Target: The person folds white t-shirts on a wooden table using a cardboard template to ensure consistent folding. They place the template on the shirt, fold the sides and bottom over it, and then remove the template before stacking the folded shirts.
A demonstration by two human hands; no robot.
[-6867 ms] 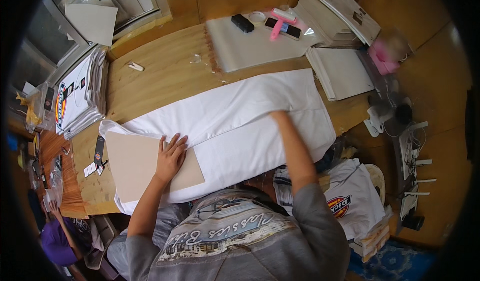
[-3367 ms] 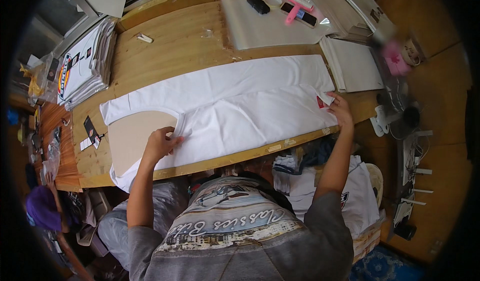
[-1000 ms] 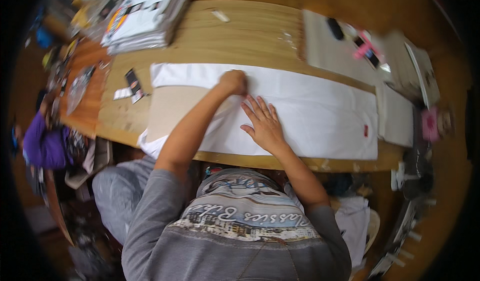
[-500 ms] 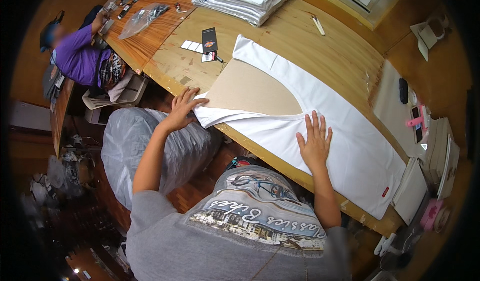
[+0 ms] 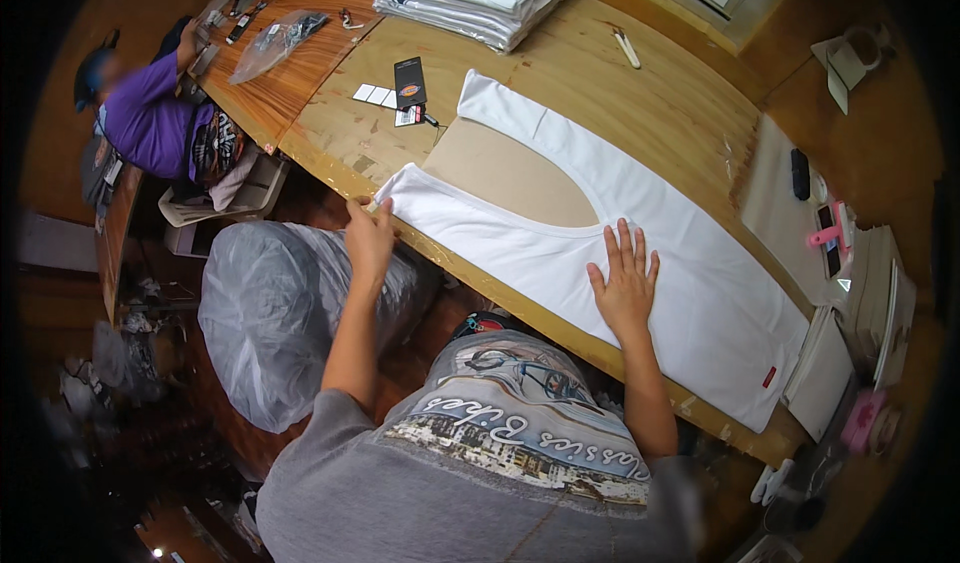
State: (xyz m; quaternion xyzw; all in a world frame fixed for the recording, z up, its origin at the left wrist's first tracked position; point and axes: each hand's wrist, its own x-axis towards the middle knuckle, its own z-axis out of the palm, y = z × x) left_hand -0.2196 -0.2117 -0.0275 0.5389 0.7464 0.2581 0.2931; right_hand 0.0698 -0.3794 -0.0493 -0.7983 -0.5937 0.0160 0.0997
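A white T-shirt (image 5: 690, 263) lies folded in a long shape across the table, a small red label near its right end. A beige board (image 5: 520, 173) shows through the oval gap between its folded edges. My left hand (image 5: 370, 233) pinches the near left corner of the shirt at the table's front edge, fingers closed on the cloth. My right hand (image 5: 626, 281) rests flat on the shirt, fingers spread, beside the right end of the gap. Beyond the shirt's left end lies a black hang tag (image 5: 409, 85) with white labels and a cord.
A stack of folded white shirts (image 5: 470, 8) sits at the back, with a white-handled tool (image 5: 626, 49) to its right. A large plastic-wrapped bundle (image 5: 265, 313) stands below the table's front edge. At far left is another person (image 5: 155, 118) in purple. A pink tool (image 5: 828, 235) lies right.
My left hand has pulled back toward me and closed on the shirt's corner. The near fold now lies further over the board, narrowing the gap. My right hand has stayed nearly still.
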